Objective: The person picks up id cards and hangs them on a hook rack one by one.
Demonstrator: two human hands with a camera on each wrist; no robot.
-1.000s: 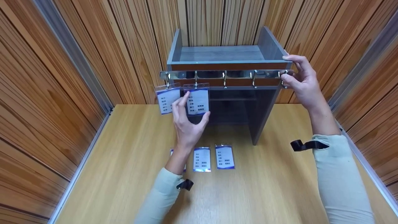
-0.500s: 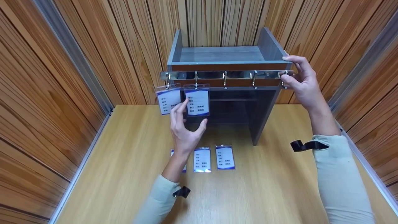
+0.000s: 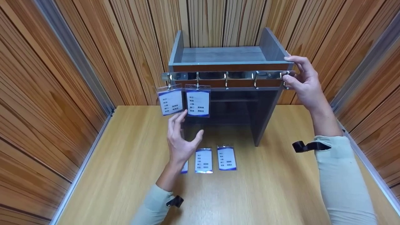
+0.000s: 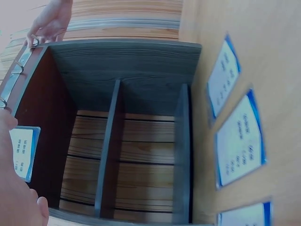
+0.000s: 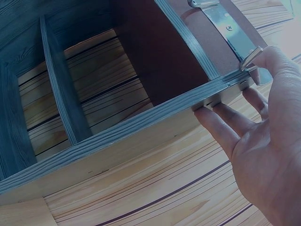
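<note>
Two clear-sleeved name badges hang side by side from the left hooks of a metal hook rail [image 3: 212, 75]. The outer badge [image 3: 171, 99] tilts slightly; the inner badge [image 3: 199, 101] hangs nearly straight. Just below them is my left hand [image 3: 181, 145], fingers and thumb spread apart with nothing gripped, a fingertip near the inner badge's lower corner. My right hand [image 3: 304, 78] holds the rail's right end against the grey shelf unit [image 3: 265, 115]. In the right wrist view, the thumb lies by the end hook [image 5: 251, 59] and the fingers touch the outer side panel.
On the wooden table [image 3: 256, 193] lie two more badges, a middle badge [image 3: 203, 160] and a right badge [image 3: 227, 158]. A third badge [image 3: 185, 167] is partly hidden by my left wrist. Wood-patterned walls [image 3: 47, 78] enclose the back and sides.
My left hand has drawn down and left, away from the inner badge, which stays hanging on its hook. The right hand keeps its place at the rail's end.
</note>
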